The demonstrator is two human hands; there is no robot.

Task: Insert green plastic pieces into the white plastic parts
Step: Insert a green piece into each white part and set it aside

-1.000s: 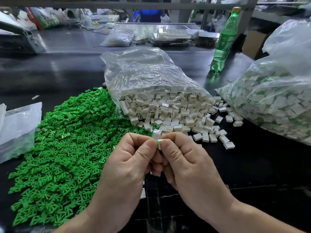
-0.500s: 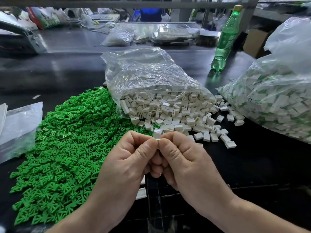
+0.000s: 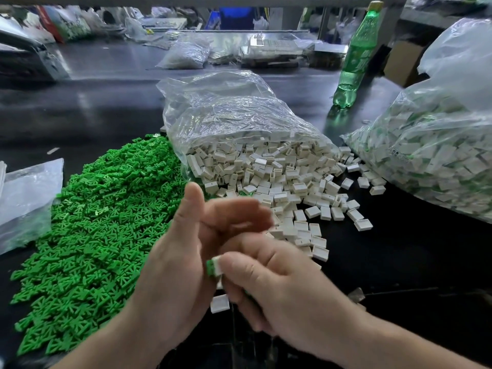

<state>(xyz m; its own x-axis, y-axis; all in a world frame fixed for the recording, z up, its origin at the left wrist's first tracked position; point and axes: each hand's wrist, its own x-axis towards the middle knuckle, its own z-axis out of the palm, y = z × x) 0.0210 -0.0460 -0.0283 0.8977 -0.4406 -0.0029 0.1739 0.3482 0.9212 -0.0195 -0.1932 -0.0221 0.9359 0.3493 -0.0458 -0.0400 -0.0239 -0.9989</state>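
- Near the front edge of the black worktop (image 3: 426, 275), head view: R hand (image 3: 279, 283) pinches one small white rectangular plastic part (image 3: 218, 265) betw. thumb & forefinger. A green plastic piece (image 3: 210, 269) shows at the part's left end.
- L hand (image 3: 183, 251): thumb up, fingers loose & motion-blurred, nothing seen in it. It is just beside the R hand and not on the part.
- Change: 0.5 s ago both hands pinched the part together, thumbs tip to tip. Now they've parted, and the R hand sits lower w/ the part alone.
- Meaning: this insert is prob. done. Can't tell if the green is fully seated (blur).
- Stock unmoved:
  - heap of small green plastic pieces (image 3: 93, 235) on the left side of the worktop
  - clear plastic bag (image 3: 234, 121) mid-worktop, spilling white plastic parts (image 3: 292, 187)
- Big clear bag (image 3: 439, 161) at the right edge holds white-and-green pcs. It looks like the finished lot, so likely the next stop, then a fresh pair.
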